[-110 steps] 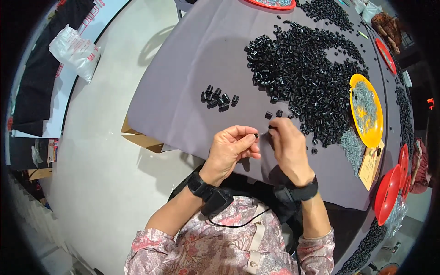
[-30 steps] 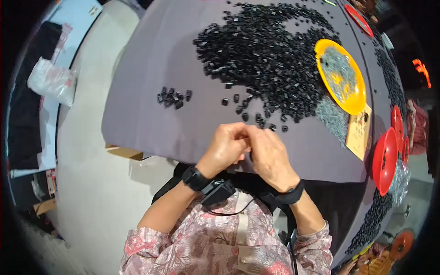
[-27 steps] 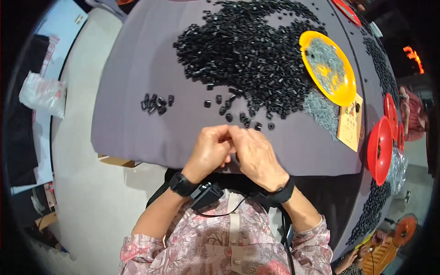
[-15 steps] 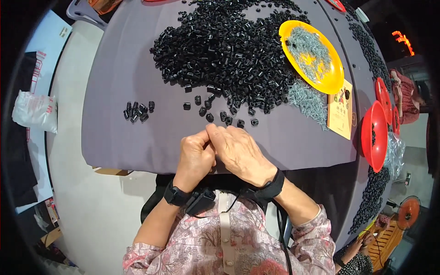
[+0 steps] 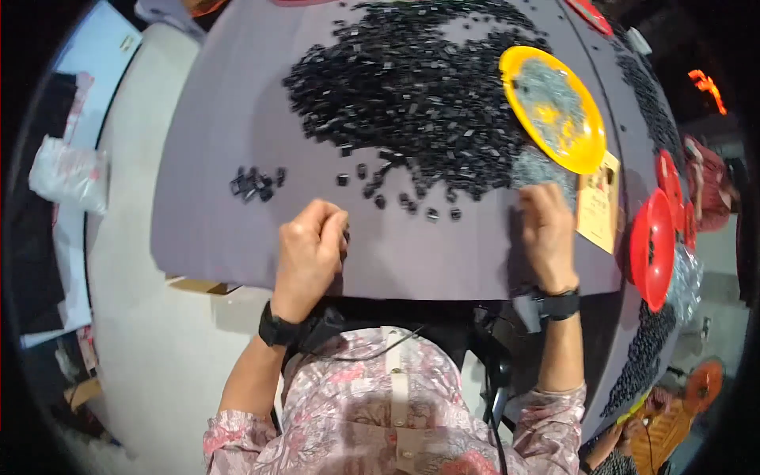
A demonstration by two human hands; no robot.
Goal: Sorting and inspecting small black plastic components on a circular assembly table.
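Two hands: both rest on the grey cloth-covered table (image 5: 237,237), well apart, near its front edge.
Left hand (image 5: 310,249): fingers curled into a loose fist, tips pinched together; whether a part sits between them cannot be told.
Right hand (image 5: 548,236): laid flat, fingers stretched out toward the small grey metal pieces (image 5: 532,168) spilled beside the yellow round plastic plate (image 5: 582,154); it grips nothing.
Black parts: a large heap of small black plastic pieces (image 5: 412,87) fills the far middle of the table; loose strays (image 5: 412,206) lie between the heap and the hands.
Small cluster (image 5: 255,183): a few black pieces set apart at the left.
Open room: bare cloth lies between the two hands and along the left side.
Right edge: a tan card (image 5: 598,207) beside the right hand, then a red plastic bowl (image 5: 653,245) at the table's rim.
Front edge: it runs just below both wrists.
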